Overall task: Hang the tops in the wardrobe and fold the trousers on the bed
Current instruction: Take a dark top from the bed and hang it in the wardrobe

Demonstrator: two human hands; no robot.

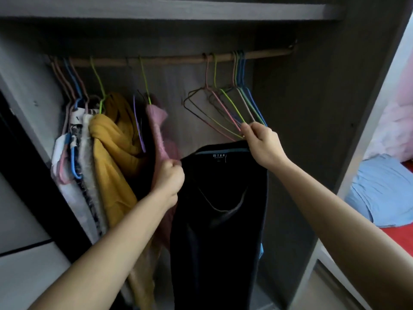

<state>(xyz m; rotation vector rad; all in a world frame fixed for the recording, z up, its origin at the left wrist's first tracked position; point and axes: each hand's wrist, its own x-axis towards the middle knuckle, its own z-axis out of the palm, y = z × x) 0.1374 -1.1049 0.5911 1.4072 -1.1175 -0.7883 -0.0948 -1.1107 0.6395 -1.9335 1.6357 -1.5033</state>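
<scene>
Tops point(116, 139) already hang on the rail point(174, 60); left hand point(171, 177) grips a black top point(219, 209), right hand point(262, 144) pinches spare hangers point(225, 108), trousers unseen.

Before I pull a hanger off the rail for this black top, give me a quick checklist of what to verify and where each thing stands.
1. Black top held up: ok, the left hand is fisted on one shoulder.
2. Right hand on a hanger: cannot tell which one; its fingers meet the lower ends of the bunch of empty hangers.
3. Only one hanger picked: cannot tell, several wires meet at the fingertips.
4. Neck opening reachable: ok, the collar label faces up.
5. Free space on the rail: ok, a bare stretch lies between the pink garment and the empty hangers.
</scene>
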